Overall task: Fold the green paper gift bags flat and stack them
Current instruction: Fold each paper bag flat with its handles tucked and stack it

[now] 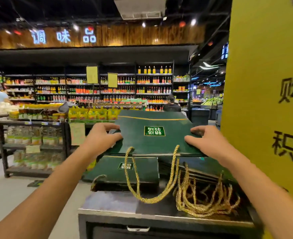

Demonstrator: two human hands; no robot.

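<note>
While both hands grip it by its side edges, the left hand [102,138] and the right hand [207,143] each with fingers curled over the top face, a flattened green paper gift bag [138,144] hangs level in the middle of the frame, its gold rope handle [148,201] dangling toward the camera. It looks fully folded and, by my reading, is about to be laid down. Directly beneath it at lower right sits a stack of folded bags [202,167] with a tangle of rope handles [206,202] spilling off the near edge, so a good part of the work seems done. Just left of that stack lies another flat bag [135,171], apparently on a second pile. How many bags remain unfolded cannot be told from here. Everything rests on a dark desk [107,200] with a worn metal top and a drawer pull on its front. A yellow pillar [266,83] with black characters fills the right side, and supermarket shelves of bottles [107,88] run across the middle distance under a lit sign at upper left
</note>
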